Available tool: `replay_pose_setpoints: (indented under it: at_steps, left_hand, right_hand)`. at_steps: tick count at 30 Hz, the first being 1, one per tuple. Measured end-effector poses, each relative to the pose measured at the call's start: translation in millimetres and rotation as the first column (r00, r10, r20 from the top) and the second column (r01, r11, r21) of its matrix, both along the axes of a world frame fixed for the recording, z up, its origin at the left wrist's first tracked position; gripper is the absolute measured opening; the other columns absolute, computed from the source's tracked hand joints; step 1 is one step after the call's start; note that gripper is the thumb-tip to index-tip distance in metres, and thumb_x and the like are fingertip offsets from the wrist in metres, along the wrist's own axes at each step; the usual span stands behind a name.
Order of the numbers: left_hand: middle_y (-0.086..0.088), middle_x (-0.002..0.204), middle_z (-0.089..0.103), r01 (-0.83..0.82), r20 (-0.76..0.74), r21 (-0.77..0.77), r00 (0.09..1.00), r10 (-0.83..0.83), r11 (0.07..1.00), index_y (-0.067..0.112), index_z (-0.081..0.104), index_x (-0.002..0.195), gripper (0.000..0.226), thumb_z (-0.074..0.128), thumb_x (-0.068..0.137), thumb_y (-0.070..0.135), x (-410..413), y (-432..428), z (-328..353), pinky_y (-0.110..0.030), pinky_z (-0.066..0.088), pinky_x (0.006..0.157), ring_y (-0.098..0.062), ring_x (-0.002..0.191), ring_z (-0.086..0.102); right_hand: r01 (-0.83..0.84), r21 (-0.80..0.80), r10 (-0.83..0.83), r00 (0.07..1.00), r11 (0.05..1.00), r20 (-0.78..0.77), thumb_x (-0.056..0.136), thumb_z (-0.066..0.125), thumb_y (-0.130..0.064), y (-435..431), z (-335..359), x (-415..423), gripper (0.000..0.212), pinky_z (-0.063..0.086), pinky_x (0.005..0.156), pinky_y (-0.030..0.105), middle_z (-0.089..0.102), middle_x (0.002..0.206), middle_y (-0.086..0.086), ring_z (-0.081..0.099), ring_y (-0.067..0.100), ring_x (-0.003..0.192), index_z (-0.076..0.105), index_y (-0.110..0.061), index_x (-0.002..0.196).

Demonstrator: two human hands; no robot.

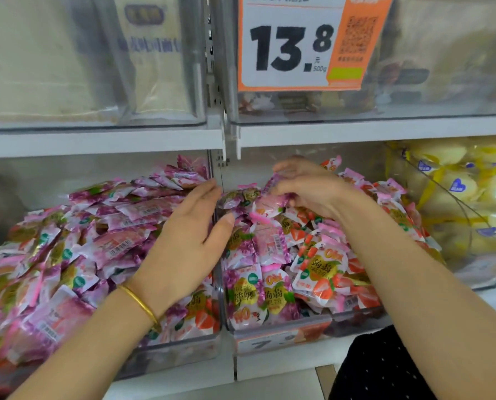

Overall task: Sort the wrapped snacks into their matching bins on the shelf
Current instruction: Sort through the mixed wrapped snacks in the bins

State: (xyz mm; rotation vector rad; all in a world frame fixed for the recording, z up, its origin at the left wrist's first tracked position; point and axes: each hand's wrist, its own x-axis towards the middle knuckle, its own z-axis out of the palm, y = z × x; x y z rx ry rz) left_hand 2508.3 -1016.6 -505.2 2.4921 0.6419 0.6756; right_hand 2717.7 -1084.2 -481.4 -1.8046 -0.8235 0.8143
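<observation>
Above the bins [281,340], right hand [308,192] apparently pinches a purple snack [273,181]; left hand [183,238] released.

Capped overhead by the upper shelf board [96,141]; heaped high with snack packets [102,226] either side of the clear divider [219,287]. Passable only above the heaps, from the shelf's front edge.
</observation>
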Motion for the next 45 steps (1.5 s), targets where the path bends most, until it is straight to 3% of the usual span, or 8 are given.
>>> replay_pose_setpoints:
  at_steps: [9,13,20,24,28,36,41,45]
  left_hand:
    - [0.012,0.155,0.015,0.003,-0.006,-0.016,1.0,-0.003,1.0,0.022,0.022,0.148,0.07,0.025,0.084,0.049,-0.6,-1.4,0.5,-0.014,0.004,0.11,0.003,0.139,0.009]
    - [0.011,0.156,0.014,-0.003,-0.027,0.005,1.0,0.003,1.0,0.022,0.022,0.149,0.07,0.025,0.084,0.049,-0.1,-1.4,1.7,-0.015,0.004,0.11,-0.001,0.142,0.01]
    - [0.011,0.156,0.014,-0.019,-0.065,0.031,0.998,0.021,0.999,0.019,0.023,0.148,0.07,0.026,0.085,0.05,1.3,-2.6,5.7,-0.009,0.002,0.106,0.001,0.14,0.011]
    - [0.015,0.156,0.011,-0.008,-0.06,-0.003,0.998,0.008,1.0,0.022,0.02,0.149,0.059,0.032,0.096,0.044,-0.2,-3.0,5.1,-0.008,0.002,0.105,0.012,0.131,0.006]
    - [0.015,0.156,0.011,0.0,-0.062,-0.001,0.998,-0.001,1.0,0.022,0.021,0.149,0.058,0.034,0.095,0.039,-0.7,-3.1,5.5,-0.008,0.002,0.106,0.013,0.13,0.005]
    - [0.012,0.156,0.012,-0.004,-0.057,0.011,0.998,0.005,1.0,0.018,0.022,0.149,0.06,0.036,0.094,0.038,0.9,-4.0,7.2,-0.005,0.001,0.104,0.007,0.136,0.009]
    - [0.007,0.156,0.016,-0.017,-0.026,0.017,1.0,0.017,1.0,0.017,0.025,0.148,0.058,0.043,0.095,0.033,1.3,-7.2,10.8,-0.009,0.002,0.107,-0.004,0.142,0.009]
    - [0.005,0.153,0.021,0.006,0.005,0.072,1.0,-0.006,0.997,0.017,0.029,0.146,0.054,0.043,0.095,0.028,1.9,-10.0,10.0,0.008,-0.006,0.095,-0.004,0.14,0.012]
  right_hand:
    - [0.054,-0.133,0.029,0.832,0.99,0.554,0.085,0.063,-0.004,52.6,-6.3,2.7,0.034,0.052,0.088,0.035,0.059,0.11,0.012,0.059,0.024,0.101,0.055,-0.004,0.117]
    - [0.113,-0.022,-0.092,0.894,0.993,0.438,0.091,0.04,0.011,10.8,0.3,29.6,0.027,0.048,0.056,0.019,0.053,0.072,0.007,0.055,0.01,0.058,0.057,-0.006,0.077]
    - [-0.004,-0.369,0.319,0.513,0.929,0.797,0.091,0.058,-0.02,12.5,-19.0,33.7,0.03,0.045,0.097,0.035,0.061,0.123,0.007,0.056,0.023,0.112,0.06,-0.012,0.12]
    - [0.139,-0.611,0.524,0.391,0.779,0.757,0.091,0.051,-0.046,26.4,-21.3,36.9,0.044,0.044,0.091,0.035,0.058,0.124,0.003,0.052,0.025,0.115,0.054,-0.019,0.126]
    - [0.252,-0.526,0.451,0.302,0.812,0.84,0.09,0.057,-0.019,18.8,-25.1,44.3,0.016,0.044,0.074,0.03,0.065,0.108,0.003,0.058,0.024,0.1,0.067,-0.018,0.104]
    - [0.064,-0.46,0.364,0.521,0.885,0.772,0.091,0.052,-0.024,-43.6,14.2,35.8,0.027,0.049,0.082,0.035,0.069,0.097,0.013,0.062,0.027,0.092,0.07,-0.004,0.093]
    - [0.078,-0.487,0.39,0.495,0.87,0.777,0.093,0.042,-0.052,-42.8,14.9,10.6,0.057,0.038,0.057,0.032,0.046,0.055,0.006,0.049,0.023,0.059,0.047,-0.01,0.054]
    - [0.024,-0.475,0.418,0.44,0.88,0.795,0.082,0.042,-0.07,-22.3,5.5,-12.1,0.056,0.048,0.078,0.037,0.061,0.087,0.002,0.057,0.023,0.084,0.059,-0.017,0.093]
